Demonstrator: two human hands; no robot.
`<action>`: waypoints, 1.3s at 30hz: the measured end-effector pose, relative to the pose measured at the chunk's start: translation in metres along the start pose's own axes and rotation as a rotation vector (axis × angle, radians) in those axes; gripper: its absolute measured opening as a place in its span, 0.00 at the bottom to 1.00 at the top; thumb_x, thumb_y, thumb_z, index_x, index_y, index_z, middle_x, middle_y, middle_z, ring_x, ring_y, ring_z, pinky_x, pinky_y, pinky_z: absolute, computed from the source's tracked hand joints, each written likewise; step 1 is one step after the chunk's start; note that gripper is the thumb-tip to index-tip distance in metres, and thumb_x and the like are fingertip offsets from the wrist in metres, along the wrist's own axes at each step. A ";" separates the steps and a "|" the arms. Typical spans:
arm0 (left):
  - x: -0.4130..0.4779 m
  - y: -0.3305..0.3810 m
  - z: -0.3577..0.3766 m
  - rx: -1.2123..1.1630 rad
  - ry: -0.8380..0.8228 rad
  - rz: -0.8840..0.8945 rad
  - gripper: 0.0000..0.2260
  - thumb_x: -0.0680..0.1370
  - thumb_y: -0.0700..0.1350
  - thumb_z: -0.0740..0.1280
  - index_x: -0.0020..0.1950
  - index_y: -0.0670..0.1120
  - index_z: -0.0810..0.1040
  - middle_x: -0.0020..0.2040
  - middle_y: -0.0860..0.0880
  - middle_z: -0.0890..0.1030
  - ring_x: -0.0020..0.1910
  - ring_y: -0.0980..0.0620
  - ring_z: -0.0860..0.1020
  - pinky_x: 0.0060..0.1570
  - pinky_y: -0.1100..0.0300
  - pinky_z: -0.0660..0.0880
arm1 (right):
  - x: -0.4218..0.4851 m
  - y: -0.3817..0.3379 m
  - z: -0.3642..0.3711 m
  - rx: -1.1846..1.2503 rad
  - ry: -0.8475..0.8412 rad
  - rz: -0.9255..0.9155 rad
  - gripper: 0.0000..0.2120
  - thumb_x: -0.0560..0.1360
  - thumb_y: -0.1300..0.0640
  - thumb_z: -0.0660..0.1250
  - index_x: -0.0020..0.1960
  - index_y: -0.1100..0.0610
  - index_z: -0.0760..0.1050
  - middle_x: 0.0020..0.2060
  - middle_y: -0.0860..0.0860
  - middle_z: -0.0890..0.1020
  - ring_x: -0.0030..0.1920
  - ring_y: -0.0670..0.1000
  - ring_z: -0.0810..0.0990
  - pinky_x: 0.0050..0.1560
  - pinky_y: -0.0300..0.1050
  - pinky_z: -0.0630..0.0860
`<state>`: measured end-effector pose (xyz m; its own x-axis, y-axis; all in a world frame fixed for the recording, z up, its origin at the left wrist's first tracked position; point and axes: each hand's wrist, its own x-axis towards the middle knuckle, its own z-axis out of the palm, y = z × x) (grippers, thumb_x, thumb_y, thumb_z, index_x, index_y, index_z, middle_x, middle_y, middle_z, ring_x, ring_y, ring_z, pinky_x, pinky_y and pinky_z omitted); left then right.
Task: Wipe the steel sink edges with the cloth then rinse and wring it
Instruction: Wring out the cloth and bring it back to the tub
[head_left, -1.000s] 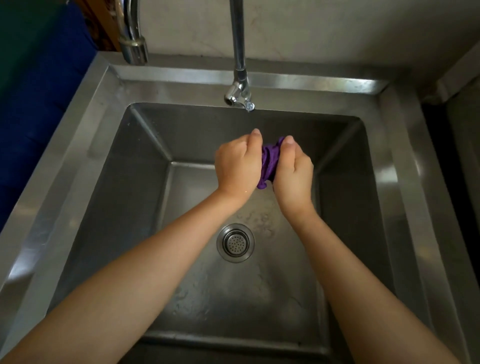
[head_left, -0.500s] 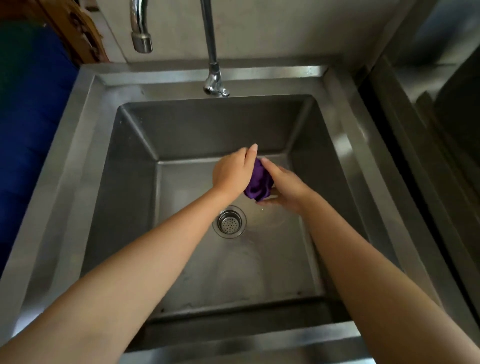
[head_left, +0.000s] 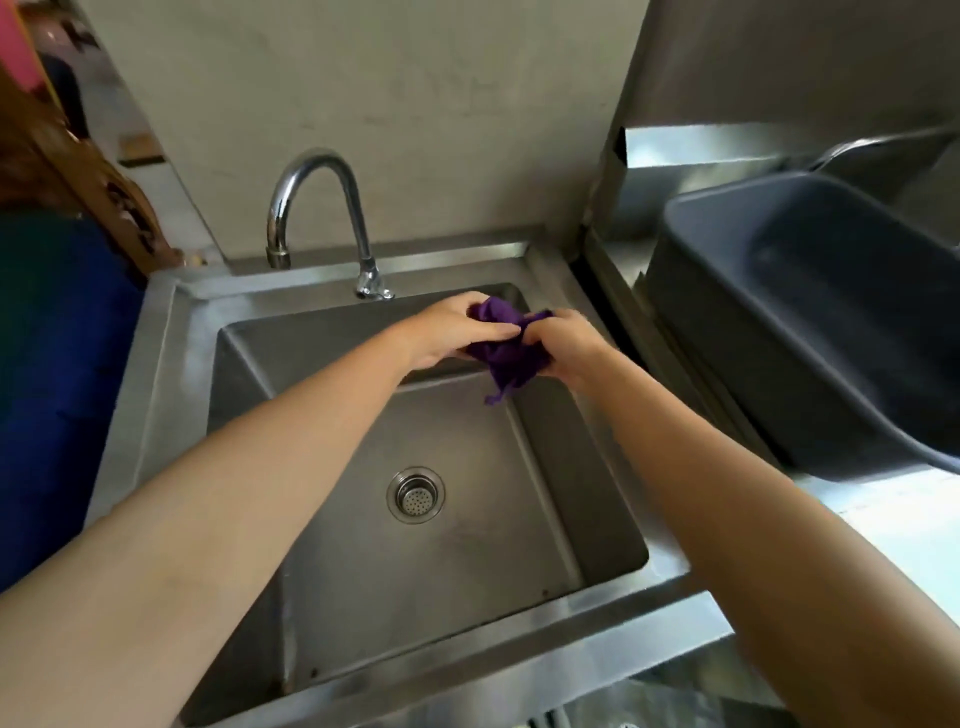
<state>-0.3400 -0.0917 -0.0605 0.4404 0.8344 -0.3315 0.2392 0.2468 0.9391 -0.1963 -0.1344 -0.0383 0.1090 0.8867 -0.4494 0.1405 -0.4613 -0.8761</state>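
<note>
Head view looks down at a steel sink (head_left: 156, 374). Both arms reach out over the bowl. The left hand (head_left: 457, 332) and the right hand (head_left: 566, 343) meet near the far right corner of the sink, and between them is a purple cloth (head_left: 506, 353).

Both hands are closed on the cloth. The left hand's fingers (head_left: 498, 330) lie across the top of it and press it down. The right hand is curled into a fist around the other end. A small tail of the cloth hangs down below the hands, over the inside of the bowl.

I think the hands are held this way to squeeze the water out. Each hand holds one end, so they can twist against each other. They hold the cloth over the bowl so drips fall in and run to the drain (head_left: 415, 494), not onto the floor.

The tap (head_left: 317, 208) bends to the left, away from the hands. No water can be seen coming out of it. So this looks like the wringing part, close to the end of the job.

A big dark tub (head_left: 810, 312) sits on the steel counter to the right, well apart from the hands. It is not being used right now.
</note>
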 end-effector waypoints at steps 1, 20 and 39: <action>-0.001 0.013 0.003 0.046 0.019 0.020 0.08 0.74 0.43 0.71 0.50 0.50 0.75 0.47 0.49 0.80 0.48 0.50 0.80 0.50 0.54 0.78 | -0.006 -0.011 -0.009 -0.039 0.003 -0.017 0.10 0.71 0.71 0.57 0.40 0.59 0.72 0.36 0.58 0.76 0.38 0.57 0.77 0.44 0.55 0.77; -0.025 0.258 0.148 -0.009 0.072 0.392 0.15 0.76 0.60 0.62 0.51 0.51 0.78 0.44 0.51 0.83 0.42 0.54 0.80 0.42 0.61 0.74 | -0.144 -0.152 -0.241 -0.270 -0.013 -0.404 0.21 0.74 0.54 0.68 0.65 0.53 0.70 0.56 0.52 0.79 0.55 0.52 0.80 0.57 0.52 0.78; 0.018 0.279 0.233 -0.012 -0.155 0.334 0.07 0.76 0.43 0.67 0.54 0.48 0.79 0.50 0.44 0.83 0.51 0.46 0.82 0.54 0.53 0.78 | -0.134 -0.124 -0.314 -0.216 0.234 -0.440 0.21 0.73 0.42 0.66 0.59 0.54 0.74 0.48 0.51 0.82 0.48 0.50 0.83 0.50 0.49 0.80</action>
<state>-0.0640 -0.1221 0.1741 0.6186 0.7856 -0.0156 0.0502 -0.0197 0.9985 0.0807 -0.2063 0.1854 0.2067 0.9781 0.0245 0.4184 -0.0657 -0.9059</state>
